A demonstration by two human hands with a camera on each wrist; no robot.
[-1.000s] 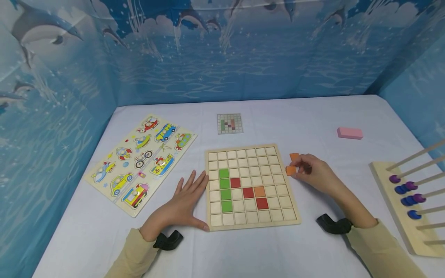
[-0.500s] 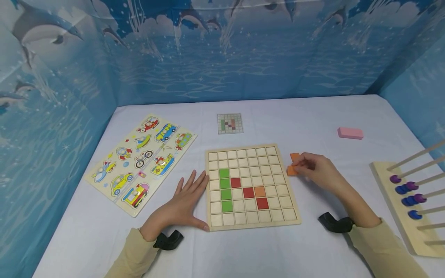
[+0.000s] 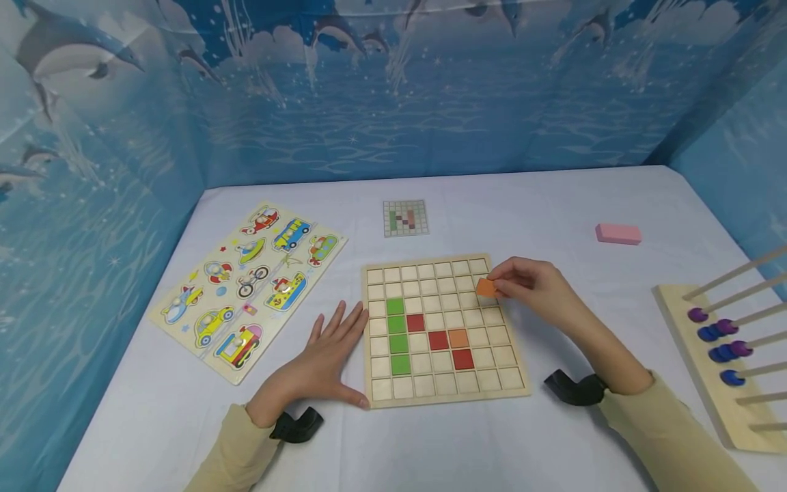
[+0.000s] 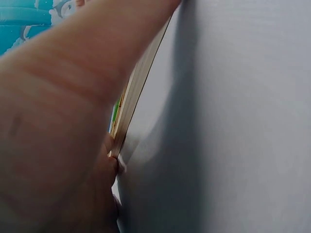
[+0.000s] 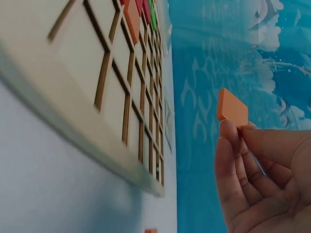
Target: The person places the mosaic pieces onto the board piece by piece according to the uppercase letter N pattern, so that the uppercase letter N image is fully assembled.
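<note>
A wooden grid board (image 3: 429, 397) lies mid-table. A column of several green tiles (image 3: 398, 344), three red tiles (image 3: 438, 340) stepping diagonally and one orange tile (image 3: 458, 338) sit in its squares. My right hand (image 3: 531, 281) pinches another orange square tile (image 3: 486, 288) between thumb and fingertips, raised over the board's upper right side. In the right wrist view that tile (image 5: 235, 109) stands tilted, clear of the grid. My left hand (image 3: 322, 359) lies with fingers spread, fingertips and thumb against the board's left edge. A loose orange tile (image 5: 151, 231) peeks in at the right wrist view's bottom.
Behind the board lies a small pattern card (image 3: 406, 218). A vehicle puzzle board (image 3: 251, 290) is at the left, a pink block (image 3: 618, 234) at the back right. A wooden peg stand with beads (image 3: 695, 369) occupies the right edge. Blue curtains (image 3: 393, 102) surround the table.
My right hand has lifted an orange tile off the cloth beside the board and carried it left, over the board's right side. The left hand has stayed put.
</note>
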